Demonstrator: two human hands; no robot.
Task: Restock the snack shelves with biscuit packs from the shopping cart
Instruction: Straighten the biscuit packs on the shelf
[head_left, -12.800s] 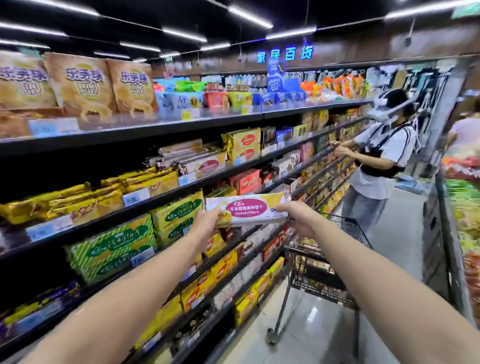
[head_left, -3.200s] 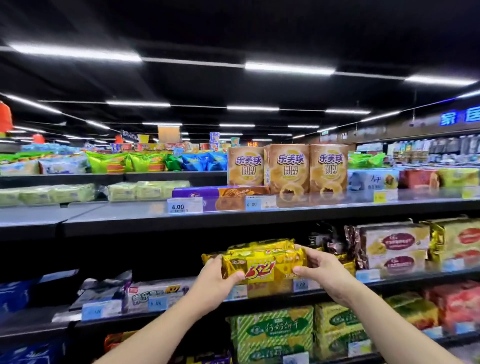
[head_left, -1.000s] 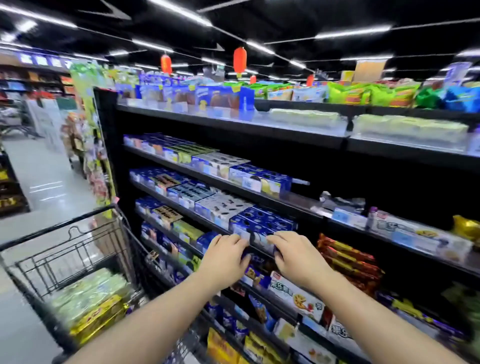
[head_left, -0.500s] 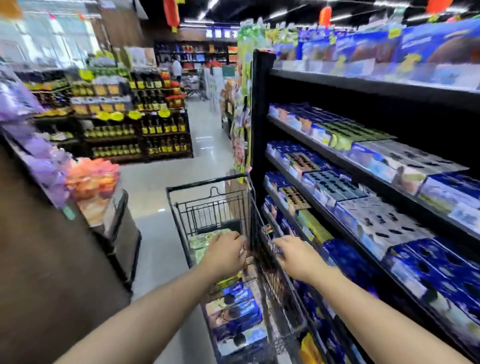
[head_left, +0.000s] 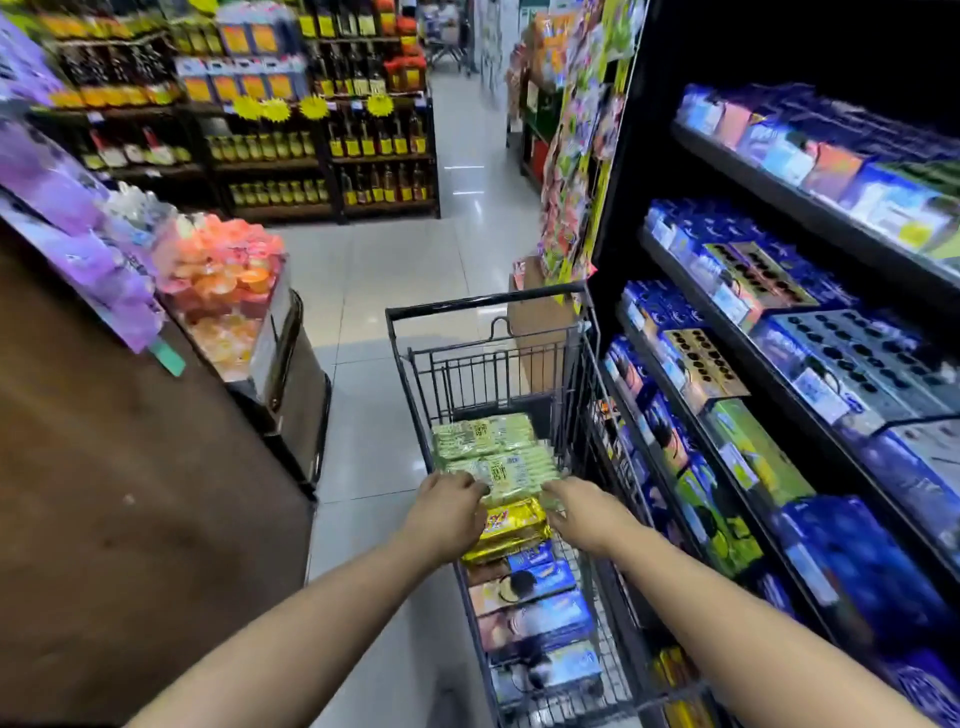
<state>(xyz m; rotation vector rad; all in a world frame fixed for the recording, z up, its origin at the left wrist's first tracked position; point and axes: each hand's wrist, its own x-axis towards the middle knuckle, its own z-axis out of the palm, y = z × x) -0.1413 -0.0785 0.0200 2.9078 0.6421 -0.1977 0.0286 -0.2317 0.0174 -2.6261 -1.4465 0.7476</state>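
Note:
The black wire shopping cart (head_left: 488, 302) stands in the aisle right against the snack shelves (head_left: 779, 395), which are full of blue biscuit boxes. In the cart lie two pale green biscuit packs (head_left: 511, 467), a yellow pack (head_left: 514, 530) and several blue packs (head_left: 540, 618). Both my hands reach into the cart. My left hand (head_left: 448, 515) curls over the left end of the nearer green pack, and my right hand (head_left: 583, 512) grips its right end. The yellow pack lies just below, between my wrists.
A brown display stand (head_left: 130, 493) with orange jelly cups (head_left: 218, 275) and purple bags borders the aisle on the left. Bottle shelves (head_left: 322, 150) stand at the back. Hanging snack strips (head_left: 576, 130) cover the shelf end. The tiled floor (head_left: 410, 260) runs ahead of the cart.
My view has swung left from the shelf down to the cart. Both hands have moved from the cart's edge deeper into it, onto the pale green pack.

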